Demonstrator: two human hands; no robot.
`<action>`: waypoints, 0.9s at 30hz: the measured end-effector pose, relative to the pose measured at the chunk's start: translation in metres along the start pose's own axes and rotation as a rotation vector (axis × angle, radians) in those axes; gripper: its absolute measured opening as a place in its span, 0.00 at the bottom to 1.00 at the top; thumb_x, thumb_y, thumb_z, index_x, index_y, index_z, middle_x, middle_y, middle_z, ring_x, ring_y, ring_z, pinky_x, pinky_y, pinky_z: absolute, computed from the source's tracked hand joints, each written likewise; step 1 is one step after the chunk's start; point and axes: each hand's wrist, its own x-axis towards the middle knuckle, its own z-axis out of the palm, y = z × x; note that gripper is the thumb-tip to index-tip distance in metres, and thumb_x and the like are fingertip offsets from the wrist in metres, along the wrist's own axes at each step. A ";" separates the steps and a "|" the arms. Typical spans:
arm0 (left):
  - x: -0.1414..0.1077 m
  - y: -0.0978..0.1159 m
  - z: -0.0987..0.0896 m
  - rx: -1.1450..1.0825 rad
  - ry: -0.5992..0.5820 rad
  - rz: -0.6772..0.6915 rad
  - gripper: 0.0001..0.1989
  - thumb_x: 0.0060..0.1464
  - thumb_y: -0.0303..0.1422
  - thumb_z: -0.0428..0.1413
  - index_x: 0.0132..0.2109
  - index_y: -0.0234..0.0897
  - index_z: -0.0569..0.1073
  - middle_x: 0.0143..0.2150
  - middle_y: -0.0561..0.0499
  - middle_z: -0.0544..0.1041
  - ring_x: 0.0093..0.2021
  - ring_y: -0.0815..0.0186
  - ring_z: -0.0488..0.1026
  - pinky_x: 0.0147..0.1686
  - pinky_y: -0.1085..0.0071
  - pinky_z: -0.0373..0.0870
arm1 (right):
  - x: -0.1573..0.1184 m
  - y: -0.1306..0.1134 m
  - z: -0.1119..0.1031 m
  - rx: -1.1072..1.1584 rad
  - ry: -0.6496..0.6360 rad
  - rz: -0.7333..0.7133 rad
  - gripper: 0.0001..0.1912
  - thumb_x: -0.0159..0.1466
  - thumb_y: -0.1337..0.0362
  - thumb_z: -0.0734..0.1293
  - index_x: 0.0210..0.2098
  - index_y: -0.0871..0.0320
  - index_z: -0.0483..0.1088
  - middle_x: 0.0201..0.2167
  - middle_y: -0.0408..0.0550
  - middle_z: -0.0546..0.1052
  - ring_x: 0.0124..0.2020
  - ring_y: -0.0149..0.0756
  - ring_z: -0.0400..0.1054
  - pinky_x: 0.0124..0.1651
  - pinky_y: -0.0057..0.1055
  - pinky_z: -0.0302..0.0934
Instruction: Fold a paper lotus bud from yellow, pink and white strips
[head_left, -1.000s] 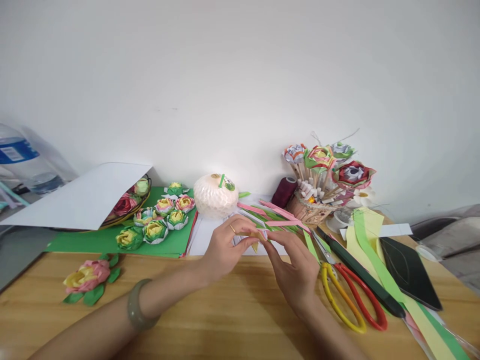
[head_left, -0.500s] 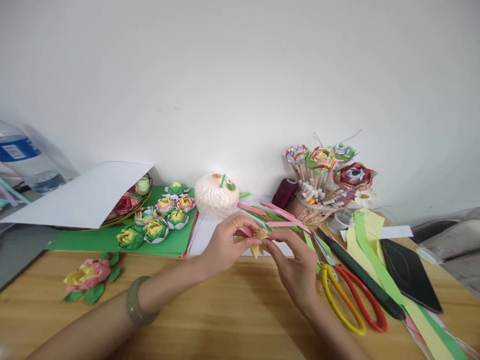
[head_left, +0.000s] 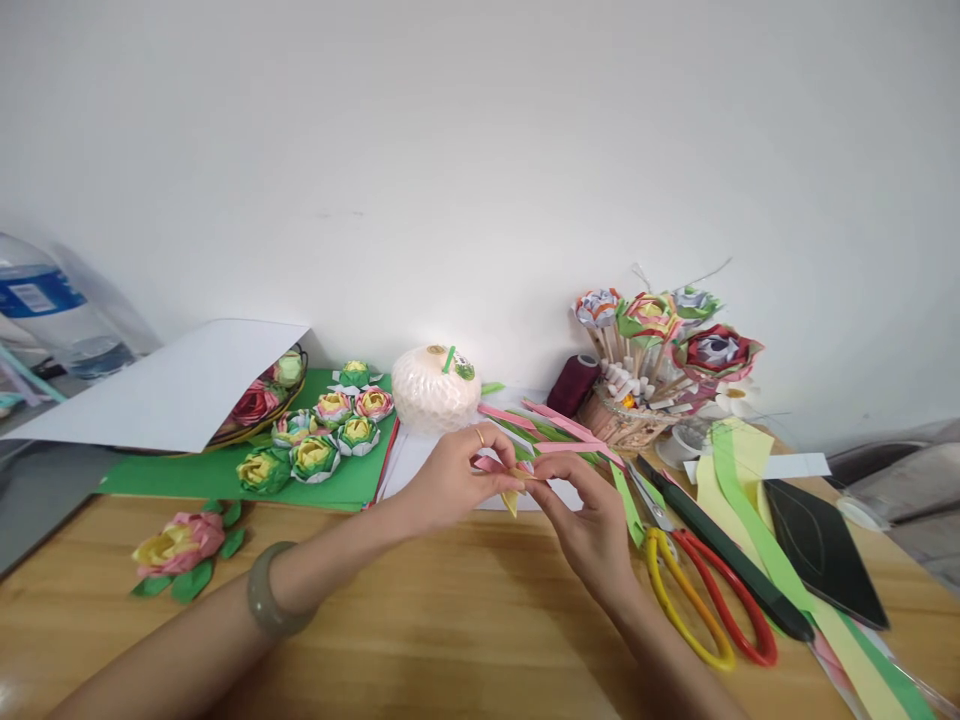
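My left hand (head_left: 465, 475), with a ring on one finger and a bracelet (head_left: 274, 590) on the wrist, pinches a folded piece of yellow and pink paper (head_left: 511, 500). From the other side my right hand (head_left: 585, 510) grips the same paper between thumb and forefinger. The fingertips nearly meet and cover much of it; a yellow point sticks out below. Behind the hands lie pink and green folded paper strips (head_left: 559, 420) on white sheets. To the right of my right hand are scissors (head_left: 694, 580) with yellow and red handles.
Several folded paper flowers (head_left: 315, 457) rest on a green sheet (head_left: 165, 480) at the left. A pink paper flower (head_left: 180, 545) lies nearer. Behind stand a white round container (head_left: 435, 390), a thread spool (head_left: 575, 385) and a flower basket (head_left: 626, 420). A dark green cutter (head_left: 727, 545) lies right.
Both hands keep hold of the paper, and the fingers have drawn a little closer together over it. Less of the yellow paper shows now. The view has shifted slightly.
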 end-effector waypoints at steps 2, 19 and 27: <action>0.003 0.000 -0.004 -0.018 -0.053 -0.072 0.09 0.42 0.33 0.60 0.27 0.34 0.67 0.29 0.53 0.69 0.32 0.69 0.67 0.33 0.73 0.64 | -0.001 0.001 0.001 0.045 -0.031 0.042 0.03 0.58 0.68 0.65 0.28 0.56 0.64 0.28 0.43 0.71 0.31 0.33 0.65 0.35 0.28 0.59; 0.008 -0.008 -0.014 -0.231 -0.174 -0.271 0.05 0.40 0.29 0.60 0.28 0.32 0.72 0.26 0.54 0.72 0.27 0.73 0.67 0.30 0.75 0.65 | 0.006 -0.005 0.003 0.456 -0.131 0.530 0.11 0.51 0.58 0.69 0.25 0.59 0.66 0.22 0.41 0.70 0.25 0.30 0.65 0.30 0.28 0.61; 0.007 -0.010 -0.013 -0.189 -0.167 -0.232 0.04 0.41 0.27 0.58 0.28 0.31 0.72 0.25 0.53 0.72 0.27 0.72 0.67 0.28 0.76 0.66 | 0.003 -0.001 0.004 0.308 -0.104 0.419 0.09 0.55 0.60 0.67 0.26 0.59 0.65 0.22 0.42 0.70 0.24 0.29 0.66 0.28 0.26 0.62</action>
